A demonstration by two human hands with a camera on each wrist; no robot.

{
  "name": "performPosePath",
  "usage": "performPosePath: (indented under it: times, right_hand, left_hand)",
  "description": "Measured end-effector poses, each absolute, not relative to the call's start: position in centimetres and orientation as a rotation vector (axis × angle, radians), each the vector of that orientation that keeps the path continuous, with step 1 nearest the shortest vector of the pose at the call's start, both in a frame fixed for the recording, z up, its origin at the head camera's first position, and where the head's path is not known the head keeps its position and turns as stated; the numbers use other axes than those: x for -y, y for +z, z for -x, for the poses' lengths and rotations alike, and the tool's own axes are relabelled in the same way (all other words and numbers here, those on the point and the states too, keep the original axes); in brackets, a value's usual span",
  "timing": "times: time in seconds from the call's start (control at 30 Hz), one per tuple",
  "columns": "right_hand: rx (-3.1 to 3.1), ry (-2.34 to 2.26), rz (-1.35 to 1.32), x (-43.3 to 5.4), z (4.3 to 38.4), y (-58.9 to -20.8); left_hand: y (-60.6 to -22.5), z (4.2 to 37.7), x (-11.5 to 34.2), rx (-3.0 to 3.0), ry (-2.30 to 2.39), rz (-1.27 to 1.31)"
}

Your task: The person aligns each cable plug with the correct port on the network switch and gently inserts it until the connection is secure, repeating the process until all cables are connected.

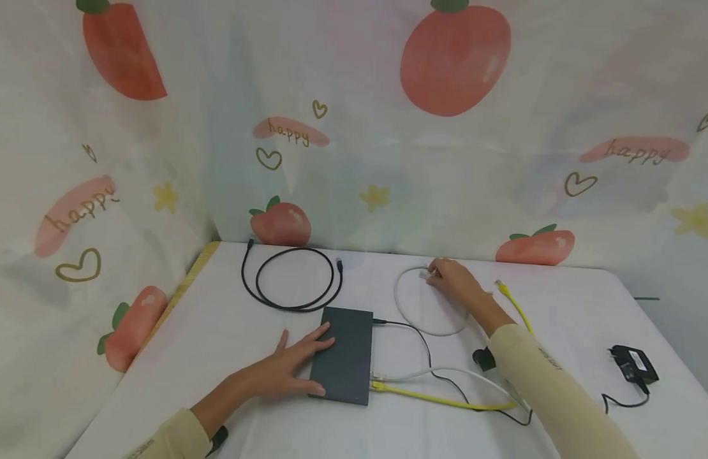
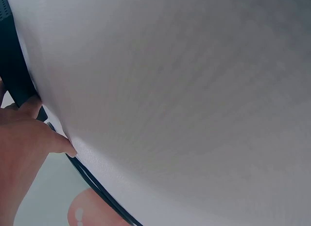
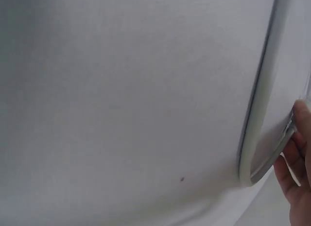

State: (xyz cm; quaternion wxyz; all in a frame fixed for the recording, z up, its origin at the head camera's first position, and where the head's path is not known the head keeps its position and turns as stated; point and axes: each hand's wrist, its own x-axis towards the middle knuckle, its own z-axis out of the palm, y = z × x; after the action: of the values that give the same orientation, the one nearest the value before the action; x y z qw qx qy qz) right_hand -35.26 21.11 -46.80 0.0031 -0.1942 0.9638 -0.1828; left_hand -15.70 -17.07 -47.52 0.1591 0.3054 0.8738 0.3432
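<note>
Pinching the white Ethernet cable (image 1: 396,296) by its plug end, toward the table's (image 1: 245,344) back, with the right hand (image 1: 458,284); resting the left hand (image 1: 291,368), spread and gripping nothing, on the dark network box (image 1: 347,357). Might snag the nearby black power cable (image 1: 400,323) or drag the box if pulling hard.

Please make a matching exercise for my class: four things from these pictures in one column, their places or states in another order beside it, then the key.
Things
1. black cable
2. dark flat box
3. power adapter
4. right hand

Places or states
A. touched by the left hand
B. pinching a white cable near its end
C. lying in loops
D. far right, white label showing

Pairs: 1-C, 2-A, 3-D, 4-B
</note>
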Motion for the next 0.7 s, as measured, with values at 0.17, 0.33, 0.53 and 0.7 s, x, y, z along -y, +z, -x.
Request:
performPosePath:
  times: [0.17,0.33,0.53,0.7]
  right_hand:
    - [-3.039,-0.493,0.579,-21.7,35.1,-46.5]
    - [-3.162,-0.534,0.528,-22.8,34.6,-46.1]
    - [-3.508,-0.526,0.745,-24.3,34.5,-45.8]
    - [-3.652,-0.38,1.036,-25.3,34.6,-45.9]
  left_hand:
    - [-47.5,15.8,17.0,-2.495,0.976,-0.872]
    - [-47.4,15.7,17.0,-2.492,0.974,-0.868]
    - [-47.3,15.6,16.9,-2.494,0.984,-0.871]
    - [-47.2,15.5,16.9,-2.5,0.986,-0.878]
